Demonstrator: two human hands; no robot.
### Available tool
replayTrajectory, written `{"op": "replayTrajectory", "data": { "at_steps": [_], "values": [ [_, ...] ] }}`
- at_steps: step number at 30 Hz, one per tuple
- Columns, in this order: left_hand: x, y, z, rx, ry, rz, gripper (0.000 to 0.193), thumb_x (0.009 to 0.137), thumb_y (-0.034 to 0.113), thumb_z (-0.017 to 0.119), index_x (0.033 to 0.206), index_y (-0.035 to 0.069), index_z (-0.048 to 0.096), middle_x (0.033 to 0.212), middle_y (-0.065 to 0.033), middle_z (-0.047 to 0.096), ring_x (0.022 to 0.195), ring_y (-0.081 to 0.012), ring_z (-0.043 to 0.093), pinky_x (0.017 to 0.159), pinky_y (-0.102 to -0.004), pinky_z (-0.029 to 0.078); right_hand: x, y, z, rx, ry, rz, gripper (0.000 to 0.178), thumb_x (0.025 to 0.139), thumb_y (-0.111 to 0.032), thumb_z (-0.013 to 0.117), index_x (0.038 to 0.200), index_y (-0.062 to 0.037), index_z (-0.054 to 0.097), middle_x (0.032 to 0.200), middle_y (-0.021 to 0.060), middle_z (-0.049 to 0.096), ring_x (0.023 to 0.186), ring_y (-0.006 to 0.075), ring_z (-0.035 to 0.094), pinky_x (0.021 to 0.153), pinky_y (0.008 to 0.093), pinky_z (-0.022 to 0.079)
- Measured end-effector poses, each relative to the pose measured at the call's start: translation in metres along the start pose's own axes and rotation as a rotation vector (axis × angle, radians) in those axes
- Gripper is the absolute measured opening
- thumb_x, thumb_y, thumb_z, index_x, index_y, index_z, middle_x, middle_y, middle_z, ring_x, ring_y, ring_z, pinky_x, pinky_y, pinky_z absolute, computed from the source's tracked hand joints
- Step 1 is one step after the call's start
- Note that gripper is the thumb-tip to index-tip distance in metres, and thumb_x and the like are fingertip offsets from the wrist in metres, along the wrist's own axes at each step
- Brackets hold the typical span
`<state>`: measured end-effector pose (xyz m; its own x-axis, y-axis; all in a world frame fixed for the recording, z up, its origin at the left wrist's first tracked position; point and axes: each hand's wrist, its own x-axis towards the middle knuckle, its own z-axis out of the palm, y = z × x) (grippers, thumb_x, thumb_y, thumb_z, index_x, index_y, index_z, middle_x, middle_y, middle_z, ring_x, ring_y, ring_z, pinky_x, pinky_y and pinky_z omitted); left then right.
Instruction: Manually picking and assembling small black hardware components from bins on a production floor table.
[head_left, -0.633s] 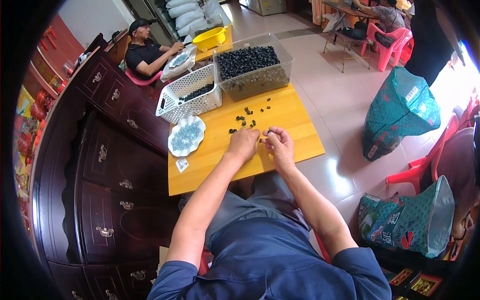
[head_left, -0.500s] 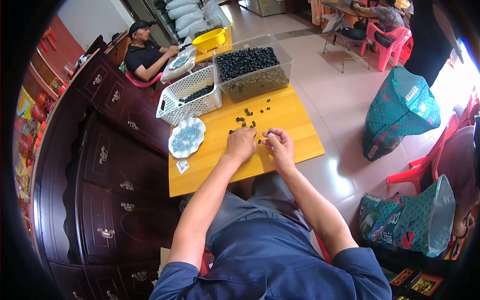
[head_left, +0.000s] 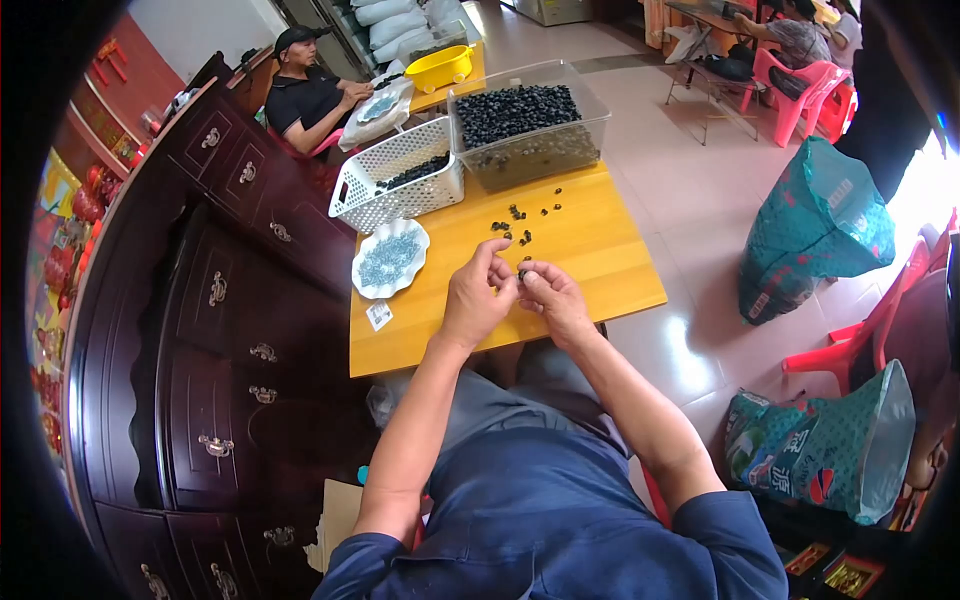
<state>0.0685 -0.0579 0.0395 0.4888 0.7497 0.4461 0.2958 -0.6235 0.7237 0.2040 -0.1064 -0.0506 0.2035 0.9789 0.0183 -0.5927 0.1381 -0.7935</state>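
Over the near part of the yellow table my right hand [head_left: 557, 302] is closed, pinching a small round black part [head_left: 523, 273] at its fingertips. My left hand [head_left: 479, 296] is close beside it, index finger and thumb apart, the thumb nearly touching the right fingertips. Nothing shows in the left hand, though its palm side is partly hidden. Several loose black parts [head_left: 526, 238] lie scattered just beyond both hands. To the left, a white scalloped plate [head_left: 421, 240] holds many small clear bluish pieces.
Behind the parts stand a clear plastic bin [head_left: 535, 160] full of black parts and a white perforated basket [head_left: 425, 205]. A dark wooden cabinet [head_left: 225, 330] borders the left. Teal bags [head_left: 810, 235] stand on the right. Another person [head_left: 310, 95] sits working at far left.
My left hand has lifted from the loose parts and come back beside my right hand, its fingers spreading. The right hand has turned, its pinched part now showing. The view has shifted slightly.
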Motion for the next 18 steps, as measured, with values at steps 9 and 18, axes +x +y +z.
{"op": "replayTrajectory", "data": {
  "at_steps": [9,18],
  "values": [
    [-0.009,0.011,-0.017,0.412,-0.075,0.181,0.046,0.08,0.003,0.066,0.125,0.007,0.053,0.082,-0.0102,0.064,0.078,-0.0282,0.066,0.072,-0.0395,0.053,-0.003,0.002,0.004,0.012,-0.149,0.107,0.021,0.098,-0.019,0.063,0.117,-0.0099,0.061,0.105,-0.0008,0.068,0.091,0.0081,0.063,0.08,0.0253,0.051],
    [-0.006,0.01,-0.019,0.351,-0.145,0.145,0.046,0.081,0.003,0.067,0.125,0.007,0.054,0.085,-0.0114,0.065,0.076,-0.0265,0.066,0.071,-0.0368,0.053,-0.01,-0.013,0.01,0.001,-0.194,0.162,0.025,0.098,-0.024,0.061,0.118,-0.0091,0.062,0.106,0.001,0.067,0.094,0.01,0.064,0.082,0.0254,0.05]
  ]
}}
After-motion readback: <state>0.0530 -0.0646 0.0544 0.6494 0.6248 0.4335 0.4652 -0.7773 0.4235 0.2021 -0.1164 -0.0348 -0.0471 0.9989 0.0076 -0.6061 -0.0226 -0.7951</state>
